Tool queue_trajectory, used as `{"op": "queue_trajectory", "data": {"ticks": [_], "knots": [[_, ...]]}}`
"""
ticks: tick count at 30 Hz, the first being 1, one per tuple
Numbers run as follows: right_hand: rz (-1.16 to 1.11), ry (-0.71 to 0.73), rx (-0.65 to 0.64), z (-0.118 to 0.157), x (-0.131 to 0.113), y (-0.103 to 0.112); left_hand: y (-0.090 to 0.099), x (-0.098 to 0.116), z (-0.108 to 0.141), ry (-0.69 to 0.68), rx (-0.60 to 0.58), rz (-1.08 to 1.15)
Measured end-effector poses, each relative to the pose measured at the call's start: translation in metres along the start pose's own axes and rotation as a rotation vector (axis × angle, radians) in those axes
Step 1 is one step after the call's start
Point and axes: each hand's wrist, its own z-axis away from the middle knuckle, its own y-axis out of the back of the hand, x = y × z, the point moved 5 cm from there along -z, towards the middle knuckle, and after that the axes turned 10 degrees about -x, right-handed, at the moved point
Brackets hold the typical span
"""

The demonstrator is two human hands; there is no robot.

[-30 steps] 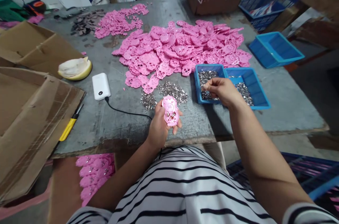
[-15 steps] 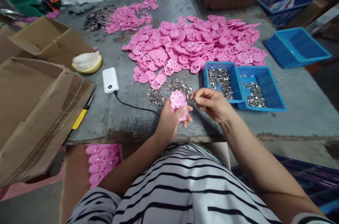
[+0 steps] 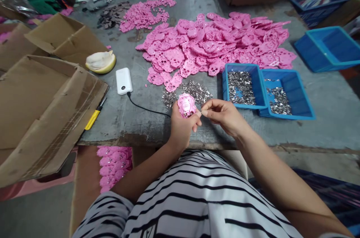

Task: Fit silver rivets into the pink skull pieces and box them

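Observation:
My left hand (image 3: 181, 127) is closed around a pink plastic part (image 3: 186, 104), its moulded side facing up with small metal bits near its lower edge. Close beside it, my right hand (image 3: 222, 115) is pinched, thumb against forefinger, at the part's right side. Whatever lies in that pinch is too small to name. Just beyond the hands lie two heaps of small metal pieces, a larger heap (image 3: 197, 92) and a smaller heap (image 3: 169, 99). A big pile of similar pink parts (image 3: 202, 45) spreads behind them.
Two blue bins, a left bin (image 3: 263, 106) and a right bin (image 3: 305, 108), hold metal pieces. Leftward are a white power bank (image 3: 123, 80) with a cable, a fruit rind (image 3: 100, 62), a yellow-handled tool (image 3: 92, 120) and a cardboard box (image 3: 42, 118). Another blue bin (image 3: 315, 52) stands far right.
My right hand has come in against the left hand and the pink part. The part has turned in my left hand. The whole view has shifted slightly.

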Motion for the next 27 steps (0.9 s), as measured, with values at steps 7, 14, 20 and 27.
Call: {"op": "queue_trajectory", "data": {"ticks": [7,14,20,27], "knots": [[-0.027,-0.050,0.089,0.001,0.005,-0.003,0.006,-0.003,0.001,-0.120,0.010,-0.052],[0.122,0.276,0.268,0.011,-0.006,-0.018,-0.007,0.004,0.004,-0.302,-0.225,0.331],[-0.008,0.323,0.300,0.008,0.001,-0.030,-0.009,0.001,0.007,-0.353,-0.212,0.317],[-0.009,0.339,0.346,0.006,0.002,-0.032,-0.008,0.001,0.009,-0.349,-0.196,0.250]]}}
